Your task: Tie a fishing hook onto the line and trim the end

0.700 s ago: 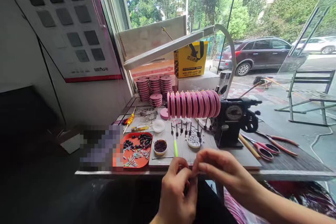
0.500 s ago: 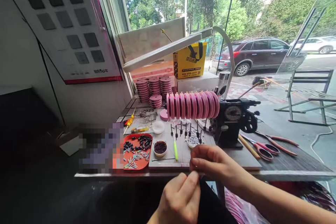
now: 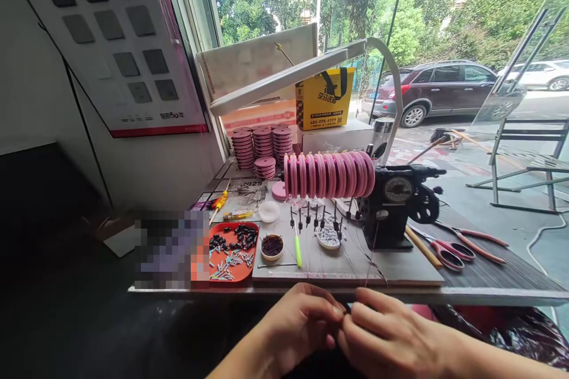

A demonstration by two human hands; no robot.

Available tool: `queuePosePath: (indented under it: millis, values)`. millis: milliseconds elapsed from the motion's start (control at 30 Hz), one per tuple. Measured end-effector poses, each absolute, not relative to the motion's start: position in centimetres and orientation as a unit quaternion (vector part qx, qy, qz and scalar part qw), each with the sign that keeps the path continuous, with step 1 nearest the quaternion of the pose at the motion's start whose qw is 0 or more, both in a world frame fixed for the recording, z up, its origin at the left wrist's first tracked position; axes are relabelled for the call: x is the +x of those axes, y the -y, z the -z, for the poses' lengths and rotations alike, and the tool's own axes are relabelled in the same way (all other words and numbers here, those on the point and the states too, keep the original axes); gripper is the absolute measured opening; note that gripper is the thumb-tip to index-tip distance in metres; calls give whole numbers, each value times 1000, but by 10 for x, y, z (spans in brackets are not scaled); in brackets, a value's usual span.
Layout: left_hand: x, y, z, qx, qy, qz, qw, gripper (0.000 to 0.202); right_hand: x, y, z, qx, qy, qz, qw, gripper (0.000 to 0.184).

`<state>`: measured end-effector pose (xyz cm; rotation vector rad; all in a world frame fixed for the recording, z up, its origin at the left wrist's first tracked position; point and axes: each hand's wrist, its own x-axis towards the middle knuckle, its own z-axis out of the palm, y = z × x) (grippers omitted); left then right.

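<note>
My left hand point(image 3: 306, 317) and my right hand point(image 3: 391, 331) meet low in front of the table edge, fingertips pinched together. A small dark piece point(image 3: 347, 310) shows between them; its kind is too small to tell. One thin line point(image 3: 368, 275) comes down over the board to my right fingers. Beyond the hands, a row of pink spools point(image 3: 329, 175) sits on the shaft of a black winding machine point(image 3: 389, 219). Several black stoppers with stems point(image 3: 316, 222) hang below the spools on thin lines.
An orange tray point(image 3: 242, 277) holds black beads and metal swivels. Nearby are a bowl of dark pieces point(image 3: 272, 257), a bowl of pale beads point(image 3: 329, 246) and a green-handled tool point(image 3: 297, 253). Scissors point(image 3: 453, 254) and pliers point(image 3: 482, 249) lie right; stacked pink spools point(image 3: 262, 148) stand behind.
Both hands have moved down off the board's front edge, the right one from above the left to beside it. The view has shifted slightly. A dark strand now shows on the board's right.
</note>
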<state>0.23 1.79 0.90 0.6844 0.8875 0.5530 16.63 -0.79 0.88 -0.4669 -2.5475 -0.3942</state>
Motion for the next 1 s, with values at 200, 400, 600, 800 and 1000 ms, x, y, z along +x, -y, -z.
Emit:
queuePosePath:
  millis: [200,400,600,800,1000]
  values:
    - [2,-17,-11,314,-410,-257,817,8,167,11,-12,-156,944,155,244,45]
    - [4,-16,-13,333,-425,-250,803,8,165,11,-15,-171,945,124,250,45]
    - [2,-13,-16,462,-438,-295,712,2,162,8,-12,-182,942,43,278,44]
    - [-3,4,2,750,-401,-438,292,16,154,0,-30,-375,725,-420,397,26]
    - [-9,1,26,859,-240,-426,-154,30,147,-19,-35,-354,642,-552,396,36]
